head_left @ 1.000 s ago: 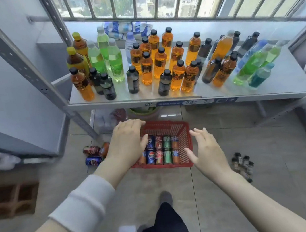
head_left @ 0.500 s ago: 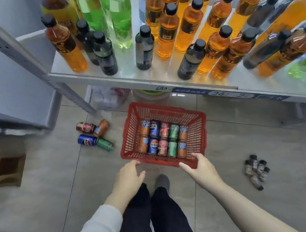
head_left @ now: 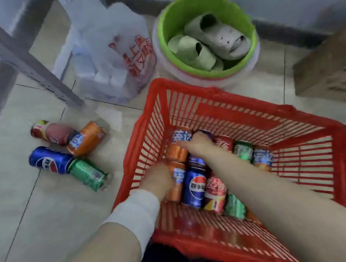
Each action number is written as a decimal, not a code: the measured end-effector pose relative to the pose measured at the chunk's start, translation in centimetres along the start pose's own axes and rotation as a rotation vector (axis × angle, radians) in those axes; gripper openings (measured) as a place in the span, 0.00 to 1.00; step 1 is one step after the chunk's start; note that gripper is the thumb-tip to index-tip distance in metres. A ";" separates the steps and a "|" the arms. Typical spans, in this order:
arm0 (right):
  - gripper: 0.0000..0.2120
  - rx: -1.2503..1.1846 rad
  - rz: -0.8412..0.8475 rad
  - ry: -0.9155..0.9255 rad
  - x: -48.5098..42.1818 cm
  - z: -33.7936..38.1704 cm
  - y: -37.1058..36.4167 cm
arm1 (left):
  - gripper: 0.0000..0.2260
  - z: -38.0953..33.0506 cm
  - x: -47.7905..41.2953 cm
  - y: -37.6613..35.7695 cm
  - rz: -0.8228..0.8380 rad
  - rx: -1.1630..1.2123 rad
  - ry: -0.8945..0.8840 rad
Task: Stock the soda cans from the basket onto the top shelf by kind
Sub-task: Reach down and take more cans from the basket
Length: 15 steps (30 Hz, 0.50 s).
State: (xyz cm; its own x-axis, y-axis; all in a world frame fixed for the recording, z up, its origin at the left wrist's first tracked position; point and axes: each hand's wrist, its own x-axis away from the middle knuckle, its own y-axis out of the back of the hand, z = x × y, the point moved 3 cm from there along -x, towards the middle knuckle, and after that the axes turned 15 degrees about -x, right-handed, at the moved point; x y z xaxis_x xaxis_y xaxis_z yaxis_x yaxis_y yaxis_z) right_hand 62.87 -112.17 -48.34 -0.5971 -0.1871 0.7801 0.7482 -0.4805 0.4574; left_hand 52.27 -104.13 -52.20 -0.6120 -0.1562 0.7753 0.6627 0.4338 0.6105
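Down we go! Half a second ago both hands were only at the basket's near rim, and now they're right inside it. On the left, the four loose cans (head_left: 50, 160) lie on the floor where they were, untouched. The left hand (head_left: 158, 181) has landed on the near orange can (head_left: 179, 180). Just right of it, the right hand (head_left: 199, 146) has reached across to the far orange can (head_left: 180, 143). Two of one kind at once, so I'd call this the first pick of the sort, with nothing shelved yet. The other cans (head_left: 195, 184), blue, red and green, lie in two rows in the red basket (head_left: 251, 111), which sits on the floor.

Now the trouble spots. At upper left only a shelf leg (head_left: 18, 53) shows; the top shelf itself has dropped out of view. Both hands are smeared by motion, so whether the fingers (head_left: 185, 144) are clamped round those cans or just laid on them, I cannot tell. The right forearm covers part of the near row, and the basket's near rim is a blur.
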 end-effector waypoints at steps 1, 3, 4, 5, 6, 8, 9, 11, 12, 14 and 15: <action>0.18 0.034 -0.023 0.029 -2.0 0.1 -0.9 | 0.19 0.4 -1.8 -1.1 0.022 -0.009 0.005; 0.24 0.123 -0.070 0.061 -5.4 -0.3 -2.5 | 0.23 0.5 -4.3 -2.5 0.066 0.001 0.008; 0.27 0.163 -0.099 0.070 -6.8 -0.6 -3.1 | 0.25 0.4 -5.2 -2.9 0.079 0.007 0.009; 0.30 0.175 -0.129 0.068 -8.1 -0.9 -3.6 | 0.27 0.3 -5.7 -3.2 0.088 0.014 0.014; 0.32 0.162 -0.155 0.059 -8.9 -1.1 -4.0 | 0.29 0.2 -6.1 -3.5 0.098 0.025 0.025; 0.36 0.150 -0.184 0.076 -10.1 -1.0 -4.6 | 0.35 0.2 -6.6 -4.1 0.109 0.050 0.058; 0.37 0.130 -0.181 0.081 -10.5 -0.9 -4.9 | 0.37 0.3 -6.9 -4.5 0.114 0.063 0.068; 0.42 0.068 -0.151 0.077 -11.3 -0.8 -5.5 | 0.39 0.3 -7.3 -4.9 0.114 0.097 0.068; 0.44 0.032 -0.137 0.070 -11.6 -0.7 -5.7 | 0.39 0.3 -7.5 -5.0 0.110 0.125 0.069; 0.44 -0.014 -0.118 0.062 -11.9 -0.6 -5.6 | 0.39 0.4 -7.6 -5.2 0.095 0.164 0.085; 0.43 -0.014 -0.114 0.065 -11.9 -0.6 -5.5 | 0.39 0.4 -7.6 -5.2 0.086 0.180 0.091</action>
State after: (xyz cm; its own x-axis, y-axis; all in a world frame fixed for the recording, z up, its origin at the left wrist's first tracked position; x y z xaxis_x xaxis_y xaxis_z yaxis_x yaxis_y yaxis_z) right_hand 65.72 -107.80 -60.37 -0.6959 -0.1853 0.6939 0.6704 -0.5140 0.5351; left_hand 53.25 -104.84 -61.35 -0.5091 -0.1878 0.8400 0.6180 0.5994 0.5086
